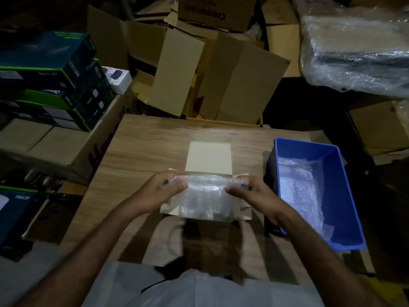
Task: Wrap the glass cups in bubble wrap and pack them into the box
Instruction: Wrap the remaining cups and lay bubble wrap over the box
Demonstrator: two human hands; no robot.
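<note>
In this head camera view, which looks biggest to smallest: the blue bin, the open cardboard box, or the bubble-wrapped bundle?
1. Blue bin
2. Open cardboard box, flaps included
3. Bubble-wrapped bundle, held by both hands

A: What is the person wearing?
B: A pale grey-white shirt; both forearms are bare, so any sleeves end higher up.
A: Anything on the left hand (162, 189) or right hand (250, 191)?
B: Nothing visible.
</note>
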